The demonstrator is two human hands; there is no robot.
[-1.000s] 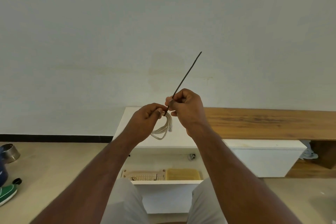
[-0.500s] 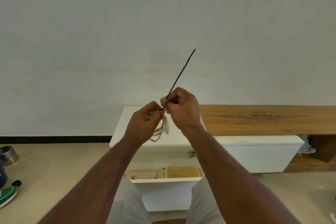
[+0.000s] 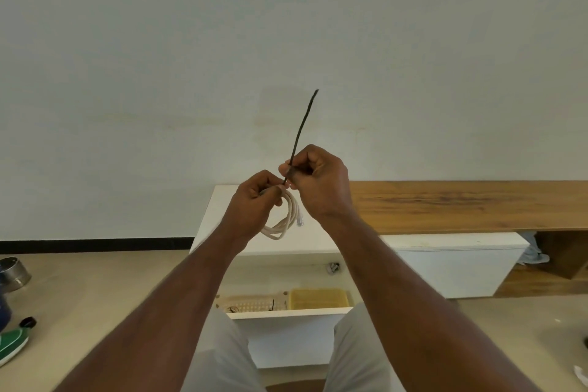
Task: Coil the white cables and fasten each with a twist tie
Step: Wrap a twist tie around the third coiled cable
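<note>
Coiled white cable [image 3: 283,219] hangs below the left hand's [image 3: 254,204] grip; the right hand [image 3: 318,181] pinches the twist tie [image 3: 300,134], now swung steeper, tightening the fastening.

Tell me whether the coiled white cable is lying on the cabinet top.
No, the left hand holds the coiled white cable in the air.

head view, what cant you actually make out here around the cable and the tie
- Where the twist tie meets the white cable: hidden in the head view by the right hand and left hand, so whether it is wrapped yet cannot be told.
- Top of the coil: covered by the left hand.
- Cable plug: too small and blurred.
- Beige basket contents: too small.
</note>
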